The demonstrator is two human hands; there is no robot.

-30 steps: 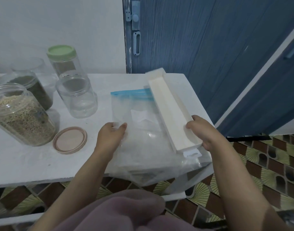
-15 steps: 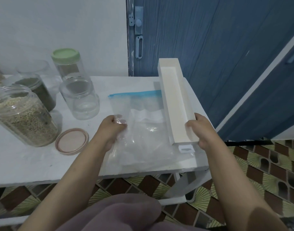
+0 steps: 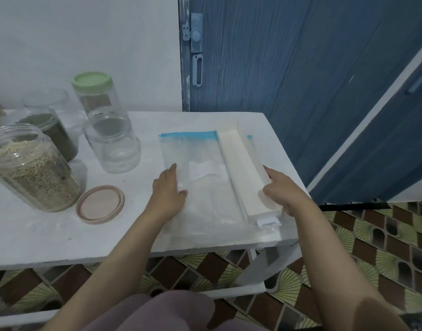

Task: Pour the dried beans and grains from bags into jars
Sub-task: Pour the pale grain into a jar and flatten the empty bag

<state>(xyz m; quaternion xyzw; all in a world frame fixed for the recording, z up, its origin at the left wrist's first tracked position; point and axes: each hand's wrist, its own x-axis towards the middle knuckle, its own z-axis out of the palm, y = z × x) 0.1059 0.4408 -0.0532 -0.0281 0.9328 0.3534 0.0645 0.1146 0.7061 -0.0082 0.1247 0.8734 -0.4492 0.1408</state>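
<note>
An empty clear zip bag with a blue seal lies flat on the white table. My left hand rests flat on the bag's left side, fingers apart. My right hand grips the near end of a long white tray lying on the bag's right edge. At the left stand a large open jar of tan grains, a jar of dark green beans, an empty open jar and a green-lidded jar.
A pink lid lies on the table by the grain jar. Another empty clear jar stands at the back left. A blue door rises behind the table's right end. Patterned floor tiles show below.
The white tray came down from a tilted, raised pose and now lies flat on the bag. My left hand let go of the bag's plastic and flattened on it; the bag got smoothed out.
</note>
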